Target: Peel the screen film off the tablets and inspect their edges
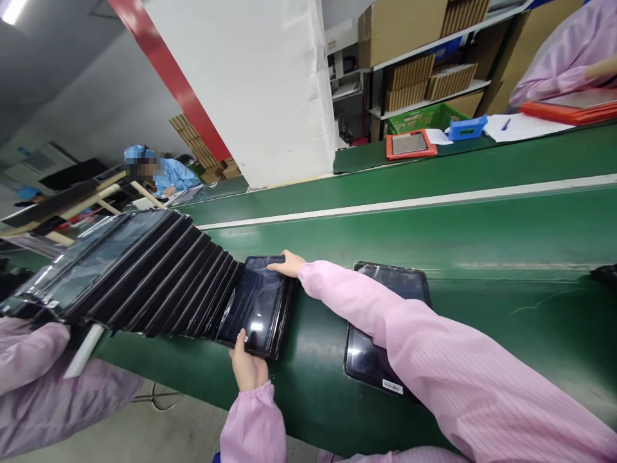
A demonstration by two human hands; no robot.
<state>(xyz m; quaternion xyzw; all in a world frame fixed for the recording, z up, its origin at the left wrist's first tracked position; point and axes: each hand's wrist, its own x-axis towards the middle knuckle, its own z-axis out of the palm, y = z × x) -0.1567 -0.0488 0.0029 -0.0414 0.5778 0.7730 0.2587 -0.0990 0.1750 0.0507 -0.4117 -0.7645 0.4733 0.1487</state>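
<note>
Both of my hands grip a small stack of black tablet-like panels [258, 299] at the right end of a long leaning row of similar panels [159, 276]. My left hand [248, 366] holds the near edge, its thumb on the top face and its fingers underneath. At the far right corner is my right hand [288, 263], its thumb on top and the other fingers over the side. Under my right forearm, partly covered by the pink sleeve, another dark panel [366, 354] with a white barcode label lies flat on the green surface [313, 360].
A person in pink [29, 386] is beside the row at the left. Across the green belt [482, 225] are an orange-framed device [411, 145], a blue holder [467, 128], a green crate [424, 118] and a white pillar [250, 90]. People in blue and pink work farther off.
</note>
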